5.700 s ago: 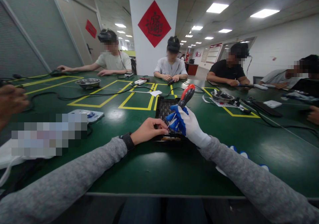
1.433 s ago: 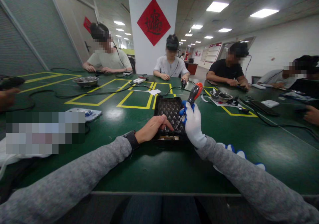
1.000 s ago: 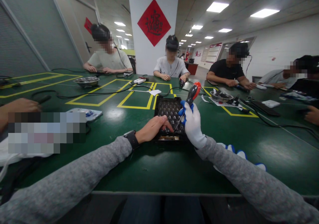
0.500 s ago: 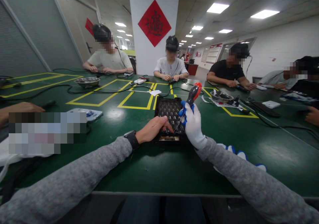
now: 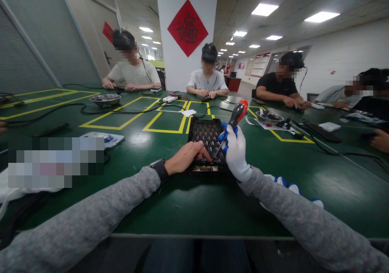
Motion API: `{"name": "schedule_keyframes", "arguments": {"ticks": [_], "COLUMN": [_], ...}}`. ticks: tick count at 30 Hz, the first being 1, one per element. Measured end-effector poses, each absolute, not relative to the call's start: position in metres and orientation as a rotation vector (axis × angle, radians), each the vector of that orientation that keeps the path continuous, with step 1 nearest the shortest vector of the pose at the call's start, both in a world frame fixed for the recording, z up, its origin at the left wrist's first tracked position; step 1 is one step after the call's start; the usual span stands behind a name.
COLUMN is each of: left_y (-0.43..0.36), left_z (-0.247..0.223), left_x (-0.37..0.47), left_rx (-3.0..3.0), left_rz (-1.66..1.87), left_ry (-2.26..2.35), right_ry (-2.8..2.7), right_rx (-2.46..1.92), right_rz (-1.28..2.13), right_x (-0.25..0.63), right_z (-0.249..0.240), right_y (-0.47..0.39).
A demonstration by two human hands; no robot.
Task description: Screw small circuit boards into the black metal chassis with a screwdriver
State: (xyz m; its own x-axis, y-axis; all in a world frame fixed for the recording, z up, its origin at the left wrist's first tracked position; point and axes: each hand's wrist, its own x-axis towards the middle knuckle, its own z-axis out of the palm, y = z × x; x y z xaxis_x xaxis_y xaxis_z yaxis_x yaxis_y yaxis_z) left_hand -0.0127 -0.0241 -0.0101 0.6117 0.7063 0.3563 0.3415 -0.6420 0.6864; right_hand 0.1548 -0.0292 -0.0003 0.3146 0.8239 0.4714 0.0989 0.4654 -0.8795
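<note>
A black case-like tray (image 5: 203, 136) with rows of small glinting spots lies on the table in front of me. A brownish, lighter strip shows at its near edge. My right hand (image 5: 236, 153), in a white and blue glove, is closed around a screwdriver (image 5: 240, 113) with a red and black handle. The screwdriver leans, its thin shaft pointing down and left to the tray's near right part; whether the tip touches is too small to tell. My bare left hand (image 5: 189, 156) rests on the tray's near left side, index finger stretched toward the tip, with nothing visible in it.
Another white and blue glove (image 5: 293, 188) lies partly under my right forearm. Metal bowls (image 5: 105, 99) (image 5: 270, 119) stand left and right, with dark parts at the right one. Black cables (image 5: 133, 111) cross the table. Several people sit around it. A clear packet (image 5: 105, 139) lies left.
My hands, the screwdriver and the tray keep nearly the same positions. At the far left, another person's hand has drawn back out of view for the most part.
</note>
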Motion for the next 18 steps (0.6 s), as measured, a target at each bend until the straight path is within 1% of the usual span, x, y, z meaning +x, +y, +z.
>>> {"name": "schedule_keyframes", "arguments": {"ticks": [18], "left_y": [-0.0232], "left_z": [-0.0088], "left_x": [-0.0127], "left_rx": [2.328], "left_rz": [0.796], "left_ry": [0.834], "right_ry": [-1.166], "right_rx": [-0.981], "right_rz": [0.61], "right_x": [0.1547], "right_z": [-0.0029], "right_y": [-0.0281]}}
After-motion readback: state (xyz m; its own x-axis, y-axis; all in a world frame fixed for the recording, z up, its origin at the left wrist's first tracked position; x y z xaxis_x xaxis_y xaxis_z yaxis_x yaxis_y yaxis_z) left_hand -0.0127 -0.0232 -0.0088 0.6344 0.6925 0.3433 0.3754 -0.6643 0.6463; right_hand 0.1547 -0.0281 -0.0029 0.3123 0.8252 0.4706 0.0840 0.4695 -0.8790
